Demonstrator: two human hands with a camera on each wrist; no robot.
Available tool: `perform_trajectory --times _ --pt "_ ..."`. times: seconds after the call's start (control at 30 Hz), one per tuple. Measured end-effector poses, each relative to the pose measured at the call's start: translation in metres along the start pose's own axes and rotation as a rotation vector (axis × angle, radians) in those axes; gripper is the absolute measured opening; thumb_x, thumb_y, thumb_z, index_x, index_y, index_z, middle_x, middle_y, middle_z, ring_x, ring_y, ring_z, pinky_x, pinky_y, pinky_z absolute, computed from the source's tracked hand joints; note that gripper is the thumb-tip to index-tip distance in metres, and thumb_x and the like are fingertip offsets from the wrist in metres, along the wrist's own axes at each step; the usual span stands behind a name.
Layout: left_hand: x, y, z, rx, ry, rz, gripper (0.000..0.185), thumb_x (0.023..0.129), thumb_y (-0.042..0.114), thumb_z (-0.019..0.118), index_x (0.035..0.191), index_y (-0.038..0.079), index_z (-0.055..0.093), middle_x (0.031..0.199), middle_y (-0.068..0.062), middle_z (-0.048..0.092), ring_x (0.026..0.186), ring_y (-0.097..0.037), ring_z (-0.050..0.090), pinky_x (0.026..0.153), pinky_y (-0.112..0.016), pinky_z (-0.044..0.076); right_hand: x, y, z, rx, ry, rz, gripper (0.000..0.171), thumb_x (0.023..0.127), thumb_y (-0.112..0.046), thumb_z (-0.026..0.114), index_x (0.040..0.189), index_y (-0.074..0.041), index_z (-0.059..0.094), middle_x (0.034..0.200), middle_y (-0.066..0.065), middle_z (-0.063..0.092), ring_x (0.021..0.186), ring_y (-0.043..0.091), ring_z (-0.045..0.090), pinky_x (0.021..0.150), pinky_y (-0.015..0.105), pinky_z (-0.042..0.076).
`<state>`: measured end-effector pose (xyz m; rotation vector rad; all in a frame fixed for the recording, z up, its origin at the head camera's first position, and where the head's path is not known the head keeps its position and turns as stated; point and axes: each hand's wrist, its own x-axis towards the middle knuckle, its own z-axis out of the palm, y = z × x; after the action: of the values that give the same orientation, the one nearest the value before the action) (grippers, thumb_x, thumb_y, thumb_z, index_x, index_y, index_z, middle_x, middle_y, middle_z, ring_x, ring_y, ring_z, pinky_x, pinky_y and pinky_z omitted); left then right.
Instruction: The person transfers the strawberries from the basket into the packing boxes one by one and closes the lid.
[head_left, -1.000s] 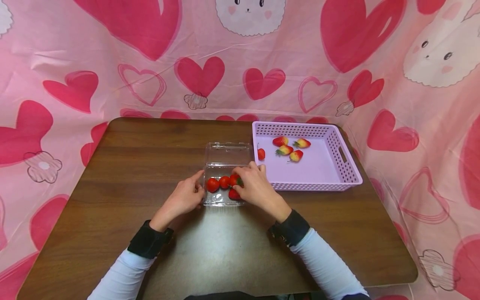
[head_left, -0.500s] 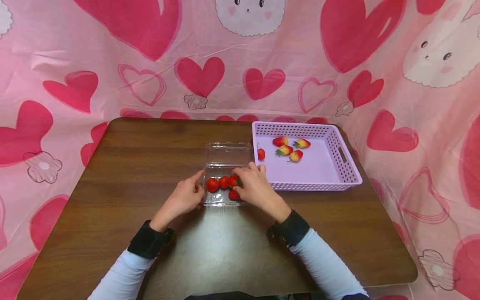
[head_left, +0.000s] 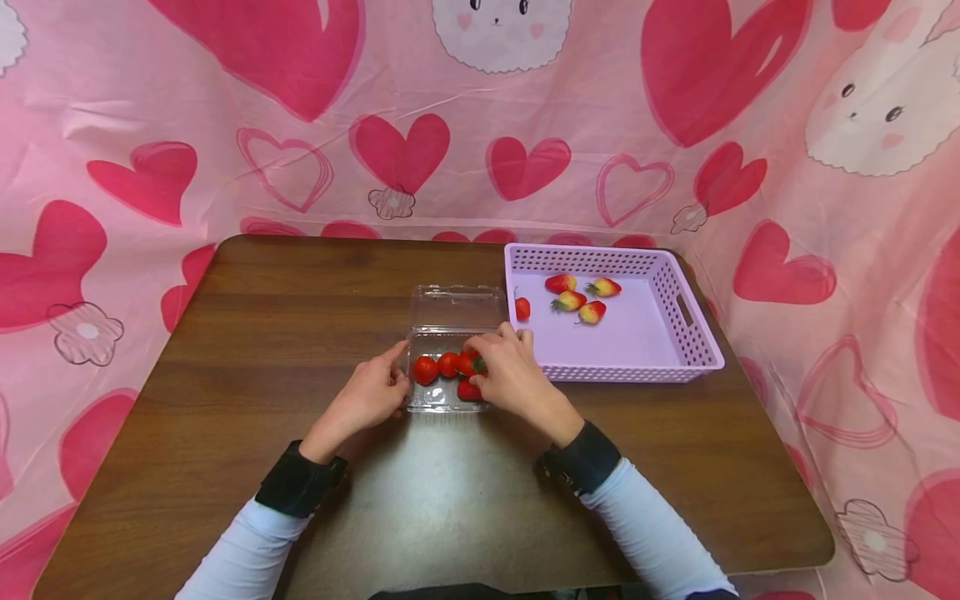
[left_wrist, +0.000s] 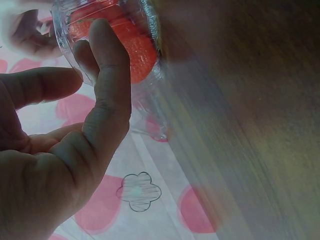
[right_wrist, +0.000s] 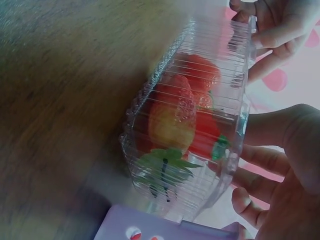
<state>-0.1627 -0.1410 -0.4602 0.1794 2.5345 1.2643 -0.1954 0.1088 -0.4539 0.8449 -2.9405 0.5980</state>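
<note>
A clear plastic clamshell box (head_left: 442,404) stands with its lid (head_left: 457,307) folded back. Inside lie several strawberries, among them a round red one (head_left: 425,370) at the left and another (head_left: 468,389) near the front right. My left hand (head_left: 367,389) holds the box's left side, its fingers (left_wrist: 112,75) against the outside of the clear wall. My right hand (head_left: 516,372) reaches over the right rim and pinches a red strawberry (head_left: 468,362) with green leaves. In the right wrist view a red-and-yellow strawberry (right_wrist: 172,122) shows through the ribbed wall.
A lilac perforated basket (head_left: 630,372) stands right of the box, very close to it. It holds several red-and-yellow strawberries (head_left: 592,312) and a small red one (head_left: 522,308) by its left wall. All rests on a brown wooden table (head_left: 300,292), with a pink heart-patterned cloth (head_left: 300,83) behind.
Hardly anything differs. My right fingers shift very slightly at the strawberry in the box; my left hand, the box and the basket stay where they were.
</note>
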Motion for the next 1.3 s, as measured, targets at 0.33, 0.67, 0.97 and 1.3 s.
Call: perform_trajectory --times 0.33,0.67,0.97,1.3 --pt "-0.001 0.000 0.000 -0.003 -0.004 0.012 0.068 0.101 0.003 0.058 0.164 -0.001 0.030 0.083 -0.010 0.058 0.058 -0.021 0.060 0.056 -0.034 0.051 0.000 0.003 -0.007 0.012 0.081 0.009 0.037 0.091 -0.031 0.083 0.121 -0.011 0.076 0.121 0.008 0.072 0.117 0.027 0.051 0.103 0.060 0.026" --pt "-0.001 0.001 -0.001 -0.007 -0.014 0.001 0.069 0.102 0.003 0.058 0.164 -0.001 0.029 0.084 -0.011 0.058 0.059 -0.021 0.060 0.056 -0.033 0.051 0.002 0.009 -0.012 0.039 0.139 0.042 0.024 0.096 -0.024 0.077 0.116 -0.011 0.076 0.121 0.009 0.071 0.117 0.029 0.053 0.103 0.060 0.028" --pt "0.000 0.001 0.000 -0.001 -0.011 -0.016 0.070 0.102 0.005 0.060 0.164 0.001 0.029 0.084 -0.011 0.059 0.060 -0.022 0.061 0.058 -0.034 0.053 0.002 0.013 -0.017 0.033 0.173 0.045 0.019 0.096 -0.021 0.074 0.112 -0.011 0.076 0.118 0.009 0.071 0.114 0.030 0.056 0.100 0.059 0.032" --pt "0.000 0.001 0.000 -0.001 -0.011 -0.029 0.071 0.102 0.006 0.061 0.165 0.001 0.029 0.085 -0.012 0.059 0.060 -0.024 0.061 0.059 -0.034 0.054 0.002 0.022 -0.025 0.038 0.199 0.072 0.021 0.097 -0.020 0.073 0.114 -0.008 0.076 0.116 0.010 0.071 0.112 0.032 0.057 0.100 0.060 0.033"
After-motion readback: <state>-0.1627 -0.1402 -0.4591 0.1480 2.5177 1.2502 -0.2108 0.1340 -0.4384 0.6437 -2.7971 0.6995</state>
